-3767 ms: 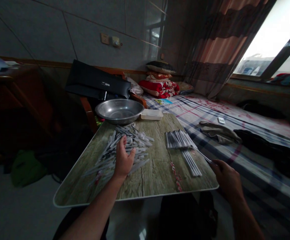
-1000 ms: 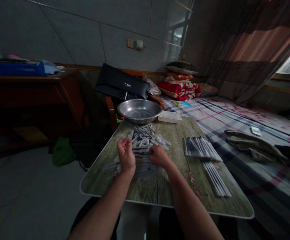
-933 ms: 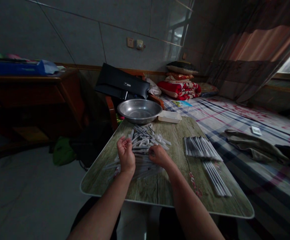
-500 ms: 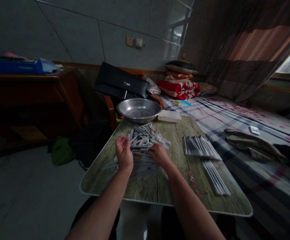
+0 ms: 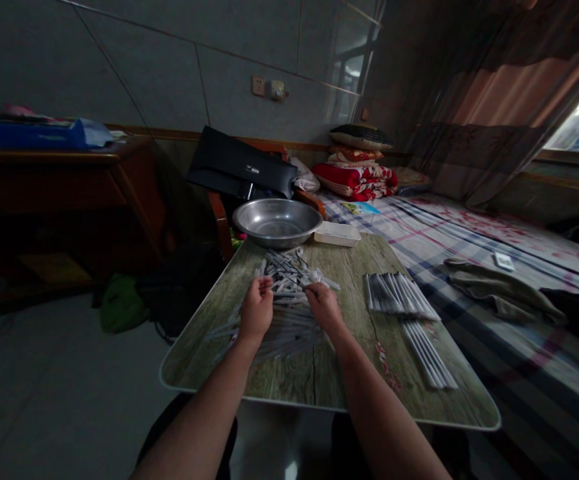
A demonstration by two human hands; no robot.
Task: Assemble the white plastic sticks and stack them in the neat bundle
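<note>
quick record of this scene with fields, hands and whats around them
left hand: left hand at the near side of a pile of slim plastic tubes, grip unclear
right hand: right hand on the same pile, grip unclear
surface: wood-print tabletop
right of pile: aligned rows of tubes
far table edge: steel basin, white plastic tray
beyond: checked bedsheet, red folded bedding

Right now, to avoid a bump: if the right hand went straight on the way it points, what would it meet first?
The right hand would meet the loose pile of thin plastic tubes first; its fingertips look to be at or just above the pile's edge, though depth is hard to judge from this view.
</note>
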